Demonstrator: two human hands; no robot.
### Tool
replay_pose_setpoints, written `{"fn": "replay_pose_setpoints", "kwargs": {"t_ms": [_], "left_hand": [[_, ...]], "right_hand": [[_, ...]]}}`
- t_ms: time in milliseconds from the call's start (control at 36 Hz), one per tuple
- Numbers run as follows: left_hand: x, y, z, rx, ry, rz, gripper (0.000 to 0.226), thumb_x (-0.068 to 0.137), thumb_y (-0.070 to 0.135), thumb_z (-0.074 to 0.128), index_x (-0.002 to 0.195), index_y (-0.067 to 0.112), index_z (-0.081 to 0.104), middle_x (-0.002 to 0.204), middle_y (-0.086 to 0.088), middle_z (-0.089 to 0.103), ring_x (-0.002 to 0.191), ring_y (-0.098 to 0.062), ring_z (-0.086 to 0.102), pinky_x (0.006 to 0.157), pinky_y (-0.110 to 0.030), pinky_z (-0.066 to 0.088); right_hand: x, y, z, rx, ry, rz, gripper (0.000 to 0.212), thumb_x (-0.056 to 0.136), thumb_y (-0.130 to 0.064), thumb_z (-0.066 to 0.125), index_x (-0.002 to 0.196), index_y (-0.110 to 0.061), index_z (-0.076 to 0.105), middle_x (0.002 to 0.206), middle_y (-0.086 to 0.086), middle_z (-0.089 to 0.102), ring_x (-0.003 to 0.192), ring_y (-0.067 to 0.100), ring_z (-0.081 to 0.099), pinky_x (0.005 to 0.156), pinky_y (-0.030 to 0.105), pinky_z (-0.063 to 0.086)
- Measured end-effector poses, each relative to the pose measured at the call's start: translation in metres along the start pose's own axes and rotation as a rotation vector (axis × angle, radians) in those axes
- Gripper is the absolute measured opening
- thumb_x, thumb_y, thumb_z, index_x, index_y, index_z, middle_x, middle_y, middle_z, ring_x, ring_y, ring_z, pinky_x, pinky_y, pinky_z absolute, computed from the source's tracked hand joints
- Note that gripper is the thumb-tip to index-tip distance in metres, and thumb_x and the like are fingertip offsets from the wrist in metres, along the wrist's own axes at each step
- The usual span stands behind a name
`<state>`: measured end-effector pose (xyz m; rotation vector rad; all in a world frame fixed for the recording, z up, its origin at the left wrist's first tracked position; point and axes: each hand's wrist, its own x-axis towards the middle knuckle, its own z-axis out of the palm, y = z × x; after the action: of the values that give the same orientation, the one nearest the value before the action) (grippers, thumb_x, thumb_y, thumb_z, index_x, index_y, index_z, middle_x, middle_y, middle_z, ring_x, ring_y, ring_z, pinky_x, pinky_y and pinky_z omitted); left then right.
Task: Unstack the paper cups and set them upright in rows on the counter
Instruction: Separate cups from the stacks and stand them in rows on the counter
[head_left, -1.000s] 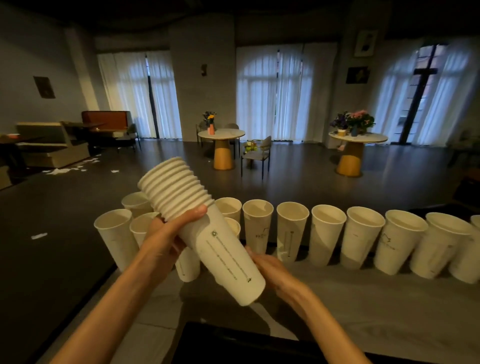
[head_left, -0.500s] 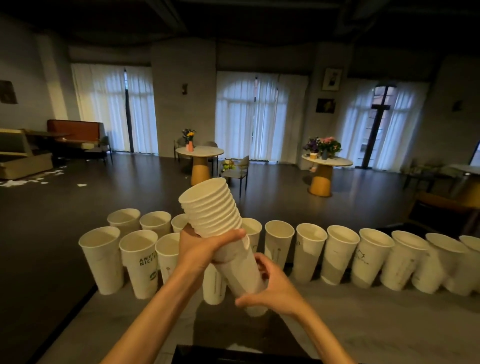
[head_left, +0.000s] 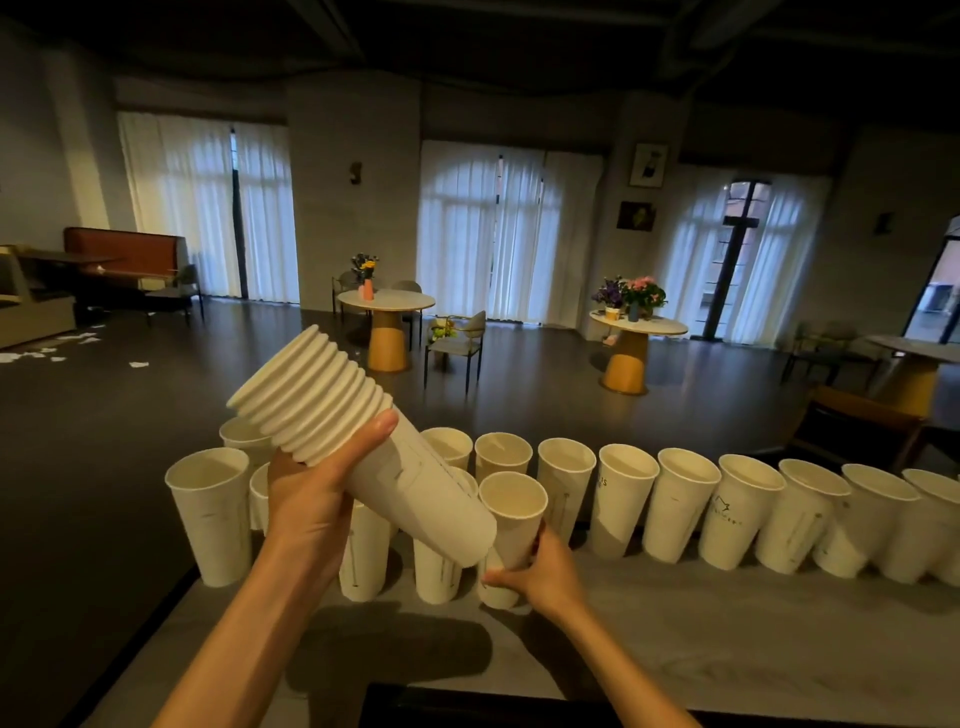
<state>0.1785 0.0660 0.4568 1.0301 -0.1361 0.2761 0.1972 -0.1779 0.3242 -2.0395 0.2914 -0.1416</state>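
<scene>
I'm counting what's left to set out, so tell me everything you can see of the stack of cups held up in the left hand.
The stack of cups is plain off-white paper, nested so about ten rolled rims form ridges at its upper end. It lies tilted, rims up and to the left, base down to the right, above the near row on the counter. The left hand grips it just below the rims, thumb across the outer cup. Faint printed lines run along its side.

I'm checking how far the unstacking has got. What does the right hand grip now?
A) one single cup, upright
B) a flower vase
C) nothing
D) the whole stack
A: the right hand grips a single cup low down, upright, while the left hand holds the stack.
</scene>
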Motion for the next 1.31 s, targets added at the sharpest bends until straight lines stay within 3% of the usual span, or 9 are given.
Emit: {"fn": "replay_pose_setpoints", "kwargs": {"t_ms": [194, 333, 444, 583, 722, 833, 944, 1222, 1306], "left_hand": [[-0.031, -0.013, -0.004, 0.02, 0.038, -0.116, 0.073, 0.045, 0.02, 0.096, 0.112, 0.025, 0.068, 0.106, 0.001, 0.076, 0.107, -0.02, 0.069, 0.093, -0.045, 0.055], [-0.041, -0.025, 0.018, -0.007, 0.009, -0.205, 0.105, 0.025, 0.03, 0.097, 0.124, 0.017, 0.067, 0.109, -0.003, 0.077, 0.1, -0.019, 0.073, 0.069, -0.03, 0.06], [-0.054, -0.045, 0.058, -0.001, -0.041, -0.301, 0.075, 0.046, 0.017, 0.095, 0.115, 0.018, 0.067, 0.101, -0.005, 0.077, 0.098, -0.023, 0.07, 0.075, -0.038, 0.057], [-0.057, -0.067, 0.102, 0.074, -0.058, -0.262, 0.079, 0.05, 0.026, 0.096, 0.121, 0.018, 0.063, 0.107, -0.009, 0.074, 0.102, -0.028, 0.071, 0.079, -0.043, 0.058], [-0.062, -0.077, 0.138, 0.219, -0.101, -0.187, 0.067, 0.053, 0.029, 0.094, 0.113, 0.022, 0.065, 0.103, -0.003, 0.075, 0.1, -0.022, 0.071, 0.083, -0.041, 0.057], [-0.072, -0.087, 0.161, 0.382, -0.117, -0.068, 0.075, 0.045, 0.035, 0.099, 0.111, 0.026, 0.064, 0.105, 0.001, 0.075, 0.099, -0.015, 0.071, 0.087, -0.037, 0.058], [-0.072, -0.09, 0.181, 0.455, -0.092, 0.018, 0.075, 0.043, 0.035, 0.092, 0.111, 0.027, 0.064, 0.104, 0.005, 0.074, 0.097, -0.008, 0.071, 0.079, -0.028, 0.057], [-0.037, -0.053, 0.201, 0.189, -0.022, 0.088, 0.048, 0.065, 0.024, 0.089, 0.107, 0.022, 0.065, 0.098, 0.004, 0.072, 0.093, -0.012, 0.07, 0.087, -0.038, 0.057], [-0.034, -0.046, 0.195, 0.164, -0.045, 0.075, 0.067, 0.055, 0.043, 0.091, 0.113, 0.027, 0.062, 0.11, 0.001, 0.069, 0.106, -0.018, 0.066, 0.089, -0.04, 0.054]], "right_hand": [[-0.005, 0.008, -0.009, -0.118, -0.087, 0.031, 0.108, 0.058, -0.032, 0.095, 0.146, -0.025, 0.034, 0.146, -0.002, 0.049, 0.138, 0.024, 0.046, 0.112, 0.049, 0.038], [-0.029, 0.008, -0.043, 0.02, -0.026, 0.073, 0.055, 0.08, -0.05, 0.072, 0.124, -0.019, 0.059, 0.112, 0.003, 0.067, 0.097, 0.013, 0.065, 0.091, 0.038, 0.058], [-0.056, -0.009, -0.087, 0.402, -0.474, 0.203, 0.059, 0.086, -0.068, 0.045, 0.115, -0.02, 0.065, 0.126, 0.01, 0.065, 0.106, 0.018, 0.065, 0.083, 0.03, 0.052], [-0.059, 0.0, -0.109, 0.366, -0.637, 0.042, 0.1, 0.042, -0.085, 0.076, 0.121, -0.027, 0.059, 0.112, 0.001, 0.072, 0.107, 0.018, 0.068, 0.098, 0.035, 0.052], [-0.057, 0.013, -0.133, 0.379, -0.59, -0.085, 0.104, 0.042, -0.082, 0.079, 0.113, -0.009, 0.062, 0.096, 0.002, 0.071, 0.086, 0.012, 0.071, 0.072, 0.023, 0.057], [-0.047, 0.028, -0.155, 0.25, -0.499, -0.104, 0.062, 0.062, -0.05, 0.088, 0.115, -0.032, 0.06, 0.113, -0.012, 0.066, 0.111, 0.009, 0.063, 0.082, 0.02, 0.052], [-0.029, 0.045, -0.156, 0.062, -0.361, -0.178, 0.085, 0.058, -0.038, 0.095, 0.128, -0.041, 0.047, 0.125, -0.021, 0.056, 0.117, 0.0, 0.053, 0.103, 0.031, 0.047], [0.02, 0.089, -0.134, -0.011, -0.238, -0.056, 0.084, 0.06, -0.037, 0.093, 0.132, -0.033, 0.05, 0.135, -0.009, 0.059, 0.133, 0.016, 0.051, 0.108, 0.042, 0.044], [0.032, 0.095, -0.121, -0.001, -0.228, -0.025, 0.086, 0.058, -0.044, 0.093, 0.132, -0.033, 0.049, 0.137, -0.008, 0.059, 0.132, 0.017, 0.052, 0.109, 0.047, 0.045]]}}
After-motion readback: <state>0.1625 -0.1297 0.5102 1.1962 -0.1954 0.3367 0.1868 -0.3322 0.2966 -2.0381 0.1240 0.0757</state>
